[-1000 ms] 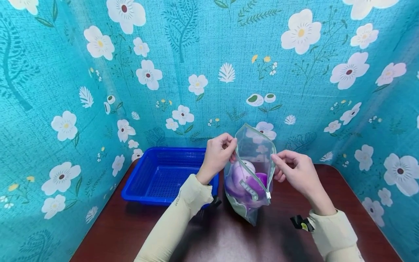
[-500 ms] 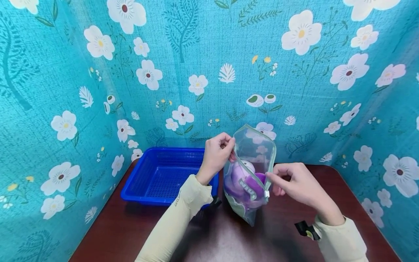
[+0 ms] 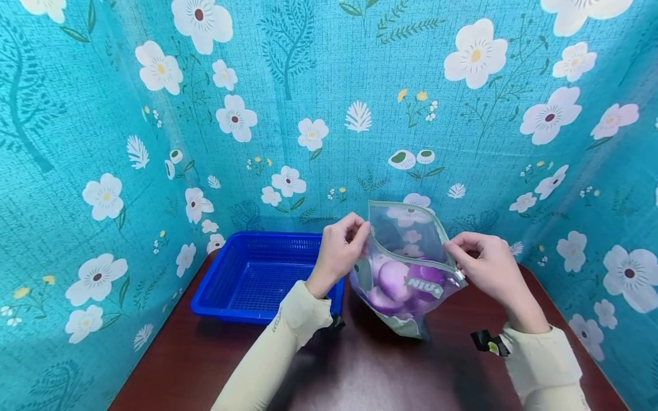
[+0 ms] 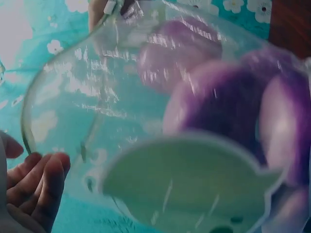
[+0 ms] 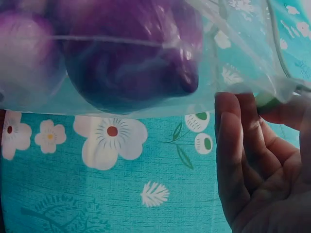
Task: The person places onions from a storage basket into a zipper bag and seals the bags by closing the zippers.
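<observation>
A clear slider zip bag (image 3: 408,328) with a pale green rim leans at the table's middle, its mouth spread wide. Several rounded purple and pale lilac objects (image 3: 394,281) fill its lower part; their exact kind is unclear through the plastic. On the left side of the mouth, my left hand (image 3: 339,242) pinches the rim between thumb and fingers. My right hand (image 3: 488,265) pinches the opposite edge, close to the white slider (image 3: 458,275). Seen from the right wrist, one dark purple object (image 5: 131,63) has a blunt nub at its end.
A blue perforated plastic basket (image 3: 233,313) stands left of the bag, behind my left forearm. The dark reddish-brown table (image 3: 370,377) is bordered by a turquoise floral cloth (image 3: 329,85) at the back and sides.
My right hand first dipped slightly, then rose and moved right, drawing the bag's right edge outward. The bag now faces forward more, its printed label level. My left hand stays nearly in place.
</observation>
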Demonstrator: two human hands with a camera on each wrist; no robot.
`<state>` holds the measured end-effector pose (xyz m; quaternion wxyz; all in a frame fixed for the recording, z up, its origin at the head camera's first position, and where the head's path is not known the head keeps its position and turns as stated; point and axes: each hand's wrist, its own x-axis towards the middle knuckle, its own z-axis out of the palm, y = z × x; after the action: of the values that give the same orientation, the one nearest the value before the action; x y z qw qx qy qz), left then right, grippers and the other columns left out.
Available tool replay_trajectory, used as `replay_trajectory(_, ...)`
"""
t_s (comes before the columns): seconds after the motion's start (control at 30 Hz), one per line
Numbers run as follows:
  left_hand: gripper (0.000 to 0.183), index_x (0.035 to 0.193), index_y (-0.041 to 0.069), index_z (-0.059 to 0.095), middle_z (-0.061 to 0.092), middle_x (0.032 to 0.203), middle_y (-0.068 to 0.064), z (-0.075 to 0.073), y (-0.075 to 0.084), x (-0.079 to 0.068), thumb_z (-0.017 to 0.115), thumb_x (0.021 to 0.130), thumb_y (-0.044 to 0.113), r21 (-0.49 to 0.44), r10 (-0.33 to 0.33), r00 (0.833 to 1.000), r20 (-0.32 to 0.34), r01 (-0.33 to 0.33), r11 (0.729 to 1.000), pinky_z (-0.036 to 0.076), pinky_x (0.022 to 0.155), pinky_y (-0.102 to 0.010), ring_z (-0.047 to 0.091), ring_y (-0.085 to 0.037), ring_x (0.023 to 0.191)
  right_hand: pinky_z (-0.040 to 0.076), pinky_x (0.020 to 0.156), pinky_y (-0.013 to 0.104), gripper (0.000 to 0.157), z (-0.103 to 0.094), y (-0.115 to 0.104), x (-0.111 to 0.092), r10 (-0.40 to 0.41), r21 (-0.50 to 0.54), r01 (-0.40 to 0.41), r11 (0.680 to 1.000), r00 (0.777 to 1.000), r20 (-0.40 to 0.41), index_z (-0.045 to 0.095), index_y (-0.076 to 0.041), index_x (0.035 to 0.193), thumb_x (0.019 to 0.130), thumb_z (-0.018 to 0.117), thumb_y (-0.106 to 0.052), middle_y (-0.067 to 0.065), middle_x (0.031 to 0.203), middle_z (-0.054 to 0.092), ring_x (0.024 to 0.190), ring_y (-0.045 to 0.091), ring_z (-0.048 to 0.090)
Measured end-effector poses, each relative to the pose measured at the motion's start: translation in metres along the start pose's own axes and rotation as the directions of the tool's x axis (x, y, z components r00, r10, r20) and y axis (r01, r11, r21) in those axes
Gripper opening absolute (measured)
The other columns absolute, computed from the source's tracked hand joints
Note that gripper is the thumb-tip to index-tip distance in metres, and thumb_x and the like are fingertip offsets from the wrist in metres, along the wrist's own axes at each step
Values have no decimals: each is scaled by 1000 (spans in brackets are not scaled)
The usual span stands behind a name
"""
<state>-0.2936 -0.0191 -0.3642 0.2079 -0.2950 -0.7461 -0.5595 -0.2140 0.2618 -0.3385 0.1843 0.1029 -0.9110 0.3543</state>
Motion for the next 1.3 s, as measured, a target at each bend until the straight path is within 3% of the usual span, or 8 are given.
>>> replay_trajectory(0.13, 17, 117, 9, 66, 70, 106, -8, -7, -16, 12, 60, 105, 19, 26, -8, 1000, -10, 8, 1000, 58, 80, -33, 68, -20, 92, 39, 49, 30, 22, 1, 5, 1, -4, -6, 4, 1000, 999, -37, 75, -12, 88, 102, 68, -28, -1, 62, 55, 53, 15, 49)
replay_trajectory(0.3, 37, 141, 15, 59, 60, 140, -5, -15, -35, 23, 58, 107, 28, -58, -109, 978, 180, 121, 991, 49, 105, -45, 58, -22, 127, 39, 50, 29, 22, 1, 8, 1, 5, -10, -5, 1000, 999, -42, 76, -13, 89, 101, 69, -29, 0, 62, 54, 58, 15, 49)
replay_trajectory(0.4, 31, 131, 14, 68, 67, 131, -4, -15, -41, 23, 58, 107, 30, -82, -108, 970, 220, 128, 988, 48, 107, -47, 61, -19, 121, 39, 50, 29, 22, 2, 8, 1, 6, -7, -7, 1000, 999, -35, 77, -13, 90, 101, 69, -29, 0, 62, 54, 58, 15, 49)
replay_trajectory(0.67, 16, 107, 8, 72, 72, 100, -9, -6, -42, 26, 60, 106, 19, -109, -3, 992, 126, 16, 994, 53, 90, -37, 66, -22, 92, 38, 49, 29, 22, 1, 9, 0, -3, 6, 3, 1000, 999, -44, 76, -12, 89, 102, 68, -29, -1, 62, 53, 58, 15, 48)
replay_trajectory(0.87, 16, 104, 8, 68, 68, 93, -10, 1, -40, 26, 57, 108, 19, -94, -44, 998, 52, 49, 994, 56, 75, -30, 66, -26, 85, 43, 52, 28, 27, -2, 13, -6, 18, 35, -17, 999, 1000, -7, 75, -12, 92, 103, 65, -35, 4, 66, 58, 60, 16, 53)
replay_trajectory(1.07, 15, 103, 6, 67, 67, 90, -10, 6, -35, 29, 56, 107, 15, -21, -66, 998, -1, 66, 998, 56, 72, -24, 63, -15, 80, 52, 63, 26, 24, -14, 13, -17, 0, 16, -3, 1000, 986, 169, 74, -13, 115, 103, 66, -33, 4, 93, 72, 76, 11, 62)
replay_trajectory(1.17, 15, 104, 5, 67, 67, 91, -10, 7, -34, 28, 56, 107, 15, -3, -62, 998, -7, 62, 998, 56, 72, -23, 64, -15, 80, 56, 67, 26, 37, -19, 11, -22, 12, -15, -8, 1000, 961, 275, 69, -18, 126, 95, 76, -37, 1, 103, 75, 84, 9, 66)
replay_trajectory(1.3, 15, 104, 6, 67, 68, 91, -10, 5, -34, 27, 56, 107, 16, 7, -67, 998, -22, 67, 998, 56, 72, -23, 64, -15, 80, 57, 68, 25, 45, -21, 11, -24, 7, -50, 9, 999, 949, 315, 68, -20, 125, 88, 83, -41, -2, 102, 75, 84, 9, 67)
